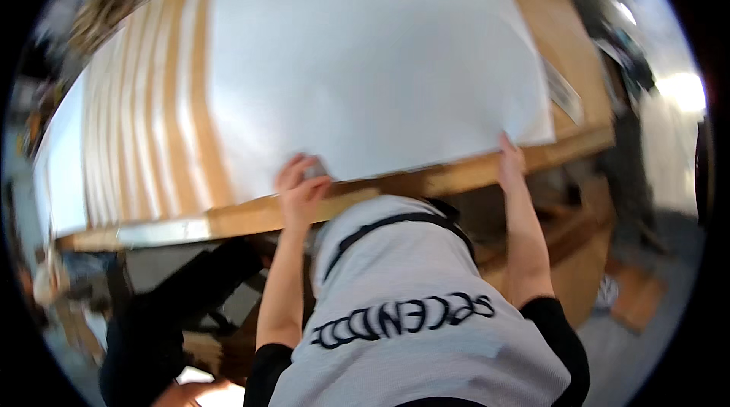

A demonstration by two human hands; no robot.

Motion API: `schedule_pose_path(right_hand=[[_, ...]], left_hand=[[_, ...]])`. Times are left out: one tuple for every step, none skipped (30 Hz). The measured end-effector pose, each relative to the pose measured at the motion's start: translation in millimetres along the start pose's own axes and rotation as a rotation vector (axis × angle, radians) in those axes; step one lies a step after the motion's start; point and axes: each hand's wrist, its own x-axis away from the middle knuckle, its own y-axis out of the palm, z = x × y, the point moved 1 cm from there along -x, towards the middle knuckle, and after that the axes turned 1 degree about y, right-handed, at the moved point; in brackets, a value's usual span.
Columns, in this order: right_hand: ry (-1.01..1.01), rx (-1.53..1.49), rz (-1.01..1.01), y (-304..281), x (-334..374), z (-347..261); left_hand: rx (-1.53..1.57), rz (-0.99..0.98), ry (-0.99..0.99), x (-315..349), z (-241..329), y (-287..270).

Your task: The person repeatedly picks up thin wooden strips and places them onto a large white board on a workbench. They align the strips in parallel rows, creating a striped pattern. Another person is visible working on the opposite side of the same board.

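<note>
A large white sheet (pixel 372 65) lies over a brown board-topped table (pixel 578 72), its near edge close to the table's front edge. At the sheet's near left part, my left hand (pixel 299 185) is closed, fingers curled round a small greyish thing (pixel 314 169) too blurred to name. Near the right corner, my right hand (pixel 511 161) pinches the sheet's front edge, the thumb on top and the other fingers mostly hidden below.
Left of the sheet, several brown and white strips (pixel 152 103) run side by side, with another white sheet (pixel 65 171) beyond. A flat pale piece (pixel 563 91) lies at the right. A person in black (pixel 175 308) is at the lower left. Cardboard (pixel 639 297) rests on the floor.
</note>
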Motion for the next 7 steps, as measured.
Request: schedule_pose_path(right_hand=[[0.068,-0.009,-0.012,-2,4,-4],[0.057,-0.076,-0.085,8,17,-17],[0.034,-0.084,-0.096,5,20,-20],[0.012,-0.092,-0.115,4,21,-22],[0.015,-0.118,-0.238,14,32,-32],[0.02,-0.133,-0.355,27,49,-54],[0.02,-0.128,-0.403,43,47,-54]], left_hand=[[0.027,-0.005,0.014,-2,-2,-1],[0.044,-0.007,0.023,-5,-1,-3],[0.035,-0.025,0.032,-8,4,-9],[0.042,-0.04,0.056,-8,4,-16],[0.005,-0.087,0.023,-5,5,-24],[-0.029,-0.082,-0.009,0,9,-36],[-0.066,-0.069,-0.018,6,8,-45]])
